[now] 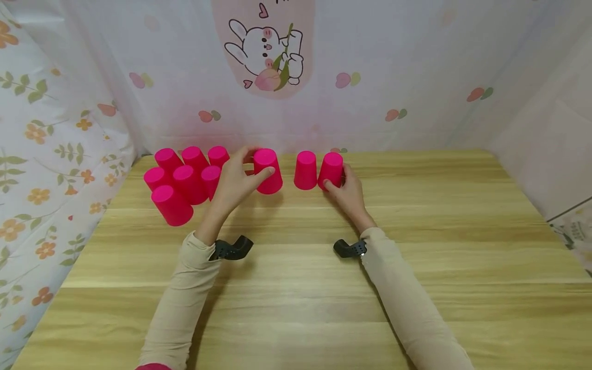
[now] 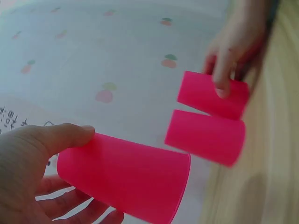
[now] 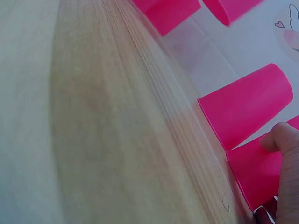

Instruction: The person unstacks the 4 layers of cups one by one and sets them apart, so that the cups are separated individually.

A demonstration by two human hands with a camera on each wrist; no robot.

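Note:
Between the thumb and fingers of my left hand [image 1: 237, 180] is an upside-down pink cup [image 1: 268, 172], held just off the table, as the left wrist view shows. My right hand [image 1: 348, 191] grips another pink cup [image 1: 331, 169] that stands upside down on the table. Close beside that one, on its left, stands a third pink cup [image 1: 306, 170], touched by neither hand. In the right wrist view the thumb [image 3: 280, 137] presses on the gripped cup's side, and the fingers behind it are mostly hidden.
Several more upside-down pink cups [image 1: 172, 206] stand grouped at the table's back left, partly hidden by my left hand. A white printed curtain [image 1: 379, 67] hangs behind the wooden table [image 1: 296, 308]. Each wrist wears a black camera mount [image 1: 233, 248].

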